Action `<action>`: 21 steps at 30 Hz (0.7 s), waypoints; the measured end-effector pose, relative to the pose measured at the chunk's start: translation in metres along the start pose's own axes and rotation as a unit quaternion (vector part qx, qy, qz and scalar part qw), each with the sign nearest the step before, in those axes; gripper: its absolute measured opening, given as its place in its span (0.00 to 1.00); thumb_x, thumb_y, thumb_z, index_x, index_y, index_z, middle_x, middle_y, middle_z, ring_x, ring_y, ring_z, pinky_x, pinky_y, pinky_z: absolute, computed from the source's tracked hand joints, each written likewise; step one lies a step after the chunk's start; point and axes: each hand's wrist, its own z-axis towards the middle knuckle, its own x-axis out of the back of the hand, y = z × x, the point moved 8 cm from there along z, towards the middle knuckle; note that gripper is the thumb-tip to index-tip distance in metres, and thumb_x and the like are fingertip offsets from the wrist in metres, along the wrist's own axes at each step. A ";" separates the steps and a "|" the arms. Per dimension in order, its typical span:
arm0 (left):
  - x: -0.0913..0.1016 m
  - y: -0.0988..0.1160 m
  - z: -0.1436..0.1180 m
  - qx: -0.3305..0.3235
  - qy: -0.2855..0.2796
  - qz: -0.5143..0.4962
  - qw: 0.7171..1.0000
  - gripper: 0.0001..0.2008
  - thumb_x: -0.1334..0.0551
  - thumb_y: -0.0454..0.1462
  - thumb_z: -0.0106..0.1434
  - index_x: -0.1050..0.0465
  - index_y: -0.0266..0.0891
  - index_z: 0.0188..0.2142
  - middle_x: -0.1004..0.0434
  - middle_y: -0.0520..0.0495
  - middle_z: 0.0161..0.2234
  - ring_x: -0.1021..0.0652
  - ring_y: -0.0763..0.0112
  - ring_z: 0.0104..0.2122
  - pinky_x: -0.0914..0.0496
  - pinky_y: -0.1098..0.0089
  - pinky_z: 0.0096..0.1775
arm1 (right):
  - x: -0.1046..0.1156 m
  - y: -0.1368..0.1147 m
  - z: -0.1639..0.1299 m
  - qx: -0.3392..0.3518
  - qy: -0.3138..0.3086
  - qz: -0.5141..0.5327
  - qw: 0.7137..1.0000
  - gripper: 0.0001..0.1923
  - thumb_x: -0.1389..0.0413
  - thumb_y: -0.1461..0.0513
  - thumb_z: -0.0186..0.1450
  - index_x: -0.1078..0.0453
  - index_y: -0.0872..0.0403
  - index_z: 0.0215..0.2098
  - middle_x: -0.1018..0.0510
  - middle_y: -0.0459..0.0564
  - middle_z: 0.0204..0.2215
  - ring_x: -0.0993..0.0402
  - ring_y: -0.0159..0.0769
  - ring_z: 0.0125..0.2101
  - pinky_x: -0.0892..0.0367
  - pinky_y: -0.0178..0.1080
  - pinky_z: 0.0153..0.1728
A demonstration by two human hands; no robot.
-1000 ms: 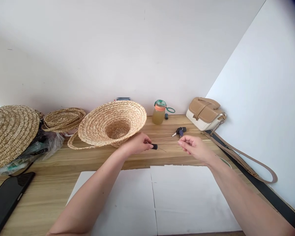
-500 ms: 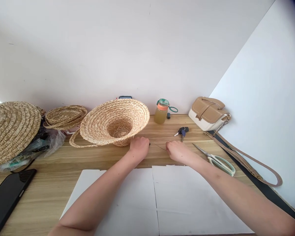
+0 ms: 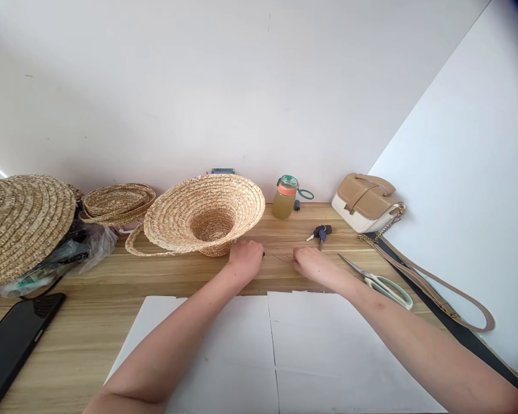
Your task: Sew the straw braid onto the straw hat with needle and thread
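Both of my hands are over the wooden table, backs upward and fingers curled closed. My left hand [image 3: 247, 257] is just right of the crown of an upturned straw hat [image 3: 168, 221]; a small dark bit shows at its fingertips, too little to name. A thin dark thread [image 3: 280, 259] runs leftward from the closed fingers of my right hand [image 3: 308, 263] into the gap between the hands. Whether it reaches the left hand I cannot tell. A loose end of straw braid [image 3: 133, 247] loops off the hat's brim at the left.
Scissors [image 3: 380, 282] and keys [image 3: 322, 233] lie near my right hand. Behind stand a jar of yellowish liquid [image 3: 284, 204], a small dark spool [image 3: 297, 205] and a handbag [image 3: 365, 201]. Leftward are coiled braid [image 3: 118, 201], another straw piece [image 3: 26, 224] and a phone [image 3: 17, 339]. White sheets [image 3: 328, 345] lie in front.
The thread between my hands looked straighter before and now bends in a slack curve. My hands stay nearly in place; the whole view has shifted slightly.
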 end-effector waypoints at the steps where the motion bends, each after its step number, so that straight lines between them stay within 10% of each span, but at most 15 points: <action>1: 0.001 0.000 -0.001 -0.002 0.004 -0.001 1.000 0.12 0.44 0.35 0.63 0.23 0.32 0.32 0.22 0.35 0.31 0.21 0.57 0.36 0.29 0.65 0.34 | 0.001 0.001 0.000 0.000 0.012 0.007 1.000 0.13 0.47 0.57 0.68 0.30 0.59 0.42 0.24 0.50 0.37 0.26 0.33 0.35 0.29 0.41 0.38; 9: 0.036 0.034 -0.016 -0.133 0.144 -0.011 0.981 0.16 0.51 0.28 0.65 0.29 0.35 0.47 0.29 0.40 0.48 0.31 0.60 0.50 0.34 0.63 0.49 | 0.027 -0.013 -0.014 0.034 0.126 0.052 0.990 0.09 0.54 0.70 0.65 0.32 0.59 0.34 0.23 0.55 0.28 0.27 0.38 0.28 0.43 0.37 0.26; 13: 0.038 0.050 -0.022 -0.231 0.178 -0.012 0.956 0.13 0.49 0.27 0.63 0.25 0.34 0.36 0.27 0.40 0.38 0.31 0.59 0.46 0.35 0.63 0.48 | 0.035 -0.027 -0.021 0.071 0.158 0.079 0.982 0.11 0.56 0.72 0.63 0.33 0.58 0.31 0.24 0.57 0.29 0.28 0.42 0.30 0.46 0.38 0.26; 21: 0.027 0.037 -0.014 -0.154 0.120 -0.076 0.978 0.12 0.48 0.27 0.59 0.26 0.34 0.29 0.25 0.40 0.29 0.27 0.58 0.39 0.33 0.63 0.41 | 0.050 -0.018 -0.029 0.111 0.215 0.257 0.936 0.07 0.52 0.67 0.64 0.33 0.56 0.32 0.24 0.54 0.33 0.28 0.42 0.36 0.38 0.40 0.36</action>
